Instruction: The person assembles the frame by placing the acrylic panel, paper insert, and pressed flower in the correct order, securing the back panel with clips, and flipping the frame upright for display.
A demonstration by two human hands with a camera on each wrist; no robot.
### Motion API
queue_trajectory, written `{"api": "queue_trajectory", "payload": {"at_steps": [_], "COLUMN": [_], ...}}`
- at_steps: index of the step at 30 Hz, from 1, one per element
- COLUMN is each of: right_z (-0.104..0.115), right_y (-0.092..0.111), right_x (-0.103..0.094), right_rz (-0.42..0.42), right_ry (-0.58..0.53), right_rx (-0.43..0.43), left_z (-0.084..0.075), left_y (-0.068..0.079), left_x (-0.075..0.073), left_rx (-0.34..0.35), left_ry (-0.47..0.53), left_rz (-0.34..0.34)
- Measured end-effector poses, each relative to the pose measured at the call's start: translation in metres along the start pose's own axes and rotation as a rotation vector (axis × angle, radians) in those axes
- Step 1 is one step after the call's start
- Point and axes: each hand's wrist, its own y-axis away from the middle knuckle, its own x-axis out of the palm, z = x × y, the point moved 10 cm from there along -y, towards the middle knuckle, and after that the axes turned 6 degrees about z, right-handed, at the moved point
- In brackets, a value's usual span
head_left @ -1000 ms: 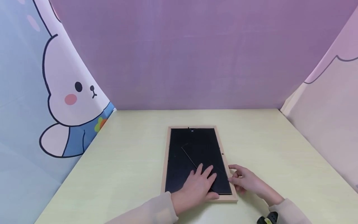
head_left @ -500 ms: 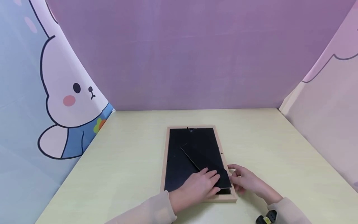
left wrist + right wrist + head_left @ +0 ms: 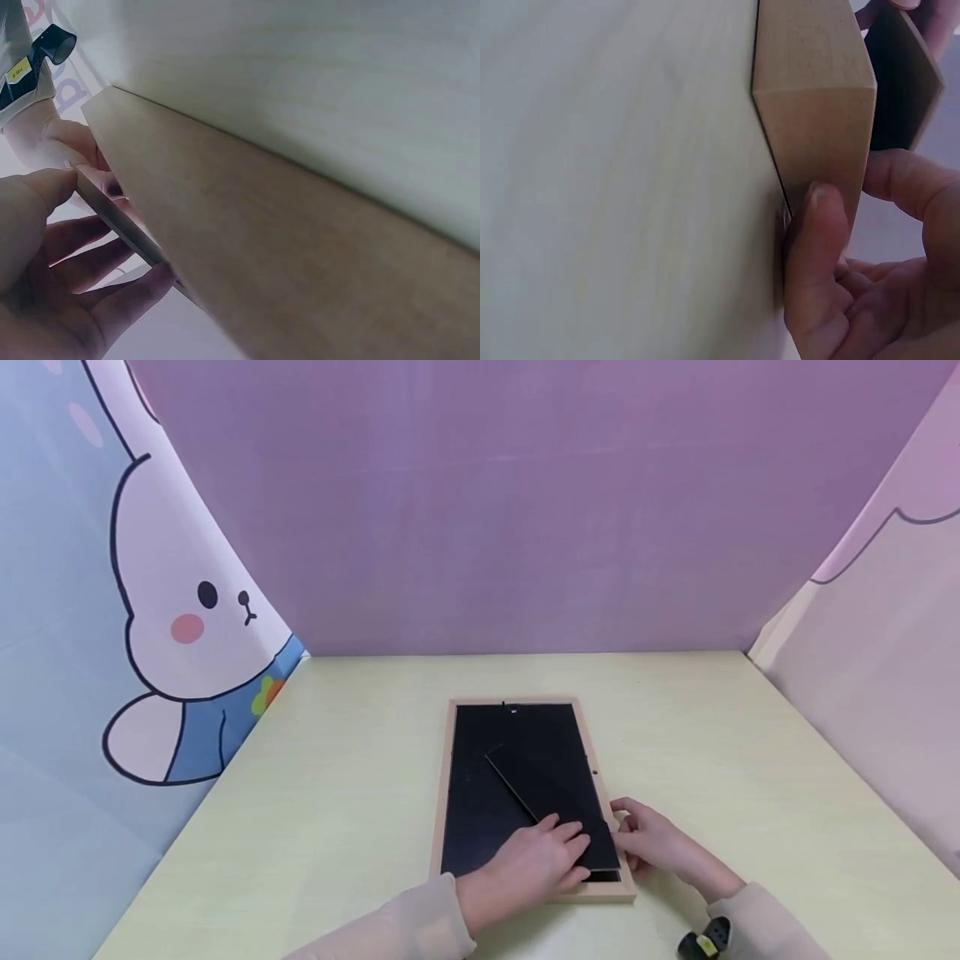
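A wooden picture frame (image 3: 446, 777) lies face down, its black backing board (image 3: 480, 827) upward. Across the board slants a black easel stand flap (image 3: 551, 793), its near end tilted up off the backing. My left hand (image 3: 528, 864) pinches that raised end; in the left wrist view the thumb and fingers meet the thin edge of the flap (image 3: 124, 229). On the right, my right hand (image 3: 660, 843) holds the frame's side near the close corner. The right wrist view has one finger low against the frame's wooden side (image 3: 821, 127) and the thumb at its upper edge.
The frame rests on a pale wood-grain table (image 3: 360, 777). A purple backdrop (image 3: 525, 510) stands behind, and a panel with a cartoon rabbit (image 3: 180, 610) closes the left side. A black wrist camera (image 3: 705, 939) sits at the right sleeve.
The flap lay flat under my spread left hand; its near end has since lifted off the backing, and the left fingers have curled onto it. My right hand stays at the frame's side.
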Motion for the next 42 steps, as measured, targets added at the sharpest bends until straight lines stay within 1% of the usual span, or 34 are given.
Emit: {"api": "queue_trajectory", "payload": {"at_steps": [6, 11, 19, 23, 31, 35, 42], "right_z": [-0.002, -0.004, -0.001, 0.0, 0.011, 0.016, 0.02], "right_y": [-0.001, -0.002, -0.005, -0.007, -0.013, -0.018, -0.032], "right_x": [0.001, 0.0, -0.006, -0.01, -0.016, -0.017, -0.02], "right_rz": [0.047, 0.074, 0.039, 0.014, -0.018, -0.032, -0.023], "right_ry": [-0.033, -0.075, -0.057, -0.044, 0.028, 0.08, 0.148], "right_rx": [-0.029, -0.029, -0.042, -0.054, -0.106, -0.108, -0.096], "left_z": [-0.001, -0.002, -0.003, -0.004, -0.007, -0.007, -0.002], "left_y": [0.001, 0.002, 0.002, 0.002, 0.002, 0.002, 0.001], "left_x": [0.005, 0.009, 0.011, 0.012, 0.012, 0.016, 0.023], "left_rx": [0.0, 0.01, 0.005, 0.009, 0.018, 0.012, -0.016], "left_ry": [-0.013, -0.018, -0.03, -0.051, -0.094, -0.107, -0.054], "left_rz": [0.005, -0.005, -0.02, -0.025, -0.013, 0.029, 0.135]}}
